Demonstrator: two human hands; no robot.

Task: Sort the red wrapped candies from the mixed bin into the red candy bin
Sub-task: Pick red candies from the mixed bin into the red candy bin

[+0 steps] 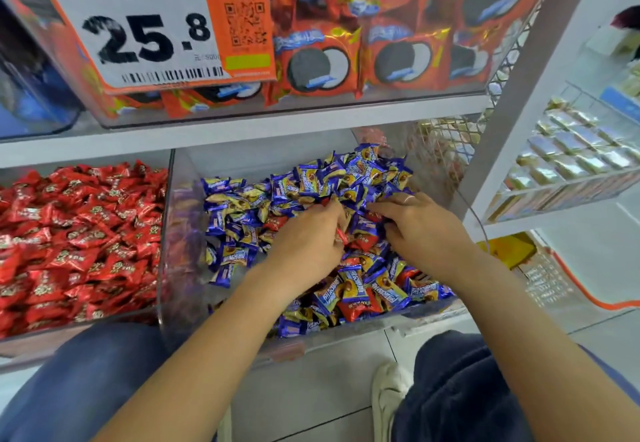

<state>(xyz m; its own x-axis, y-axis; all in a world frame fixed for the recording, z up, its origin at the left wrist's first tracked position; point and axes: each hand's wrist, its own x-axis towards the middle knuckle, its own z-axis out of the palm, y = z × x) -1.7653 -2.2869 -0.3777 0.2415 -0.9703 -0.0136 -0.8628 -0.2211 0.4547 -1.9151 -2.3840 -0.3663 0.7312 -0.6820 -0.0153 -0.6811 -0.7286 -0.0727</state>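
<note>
Left fingers: my left hand [306,240] is curled down into the pile, fingers pinching a red candy [342,235] whose end shows at my fingertips.
Right fingers: my right hand [420,230] lies on the heap just beside the left, fingers bent and dug in among the wrappers; I cannot tell whether they hold anything.
Mixed bin: both hands are inside the clear mixed bin [166,251], which is full of blue candies [311,178] with a few red ones scattered through, one red candy near the front wall [355,308].
Red candy bin: the red candy bin [79,320] sits directly left of the mixed bin, sharing the same lower shelf, and is packed with red wrapped sweets.
Shelf above: a clear box of cookie packs [398,57] in orange wrappers, with a price tag [138,25] reading 25.8 on its front.
Below: my knees in blue trousers [90,382] and one white shoe [389,396] on the tiled floor.
</note>
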